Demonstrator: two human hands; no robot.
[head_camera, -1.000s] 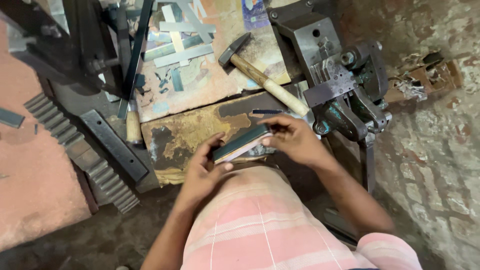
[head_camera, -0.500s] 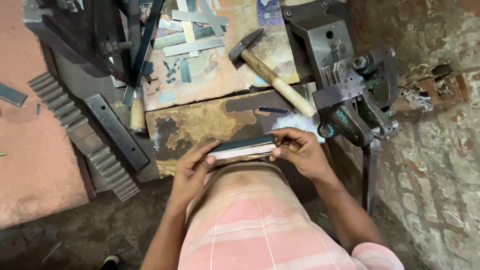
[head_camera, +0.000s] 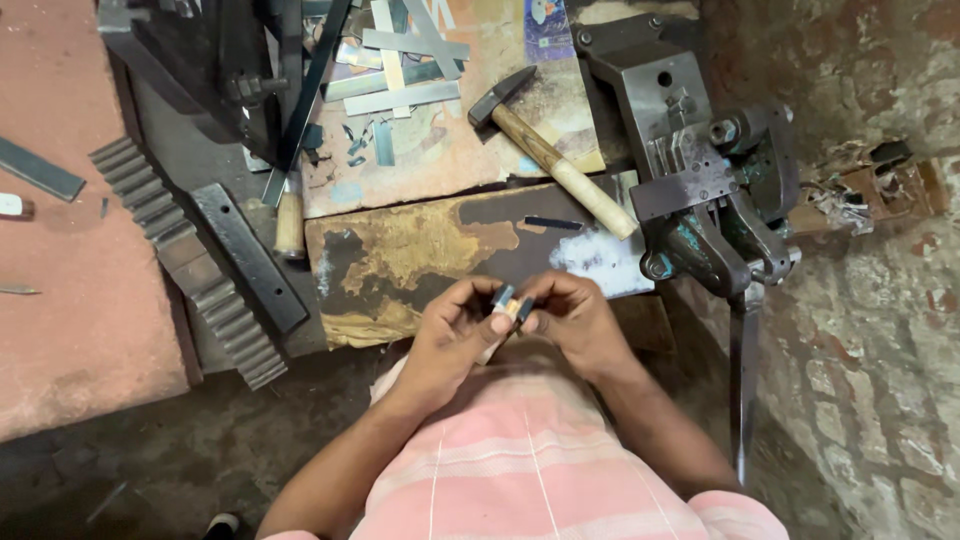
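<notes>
Stack of thin metal strips (head_camera: 507, 303) pinched between my hands, above lap, just before rusty plate (head_camera: 420, 255). Seen end-on now, long axis running toward me; length hidden by fingers, count unclear. My left hand (head_camera: 455, 335) clamps near end, my right hand (head_camera: 570, 320) clamps other side. Beyond: wooden-handled hammer (head_camera: 555, 160) lying diagonal, grey bench press (head_camera: 700, 190) at right, toothed steel rack (head_camera: 190, 260) at left.

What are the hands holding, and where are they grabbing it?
Both hands, left hand and right hand, pinch a small stack of flat metal strips between the fingertips, seen end-on. Exactly where along the strips cannot be told.
</notes>
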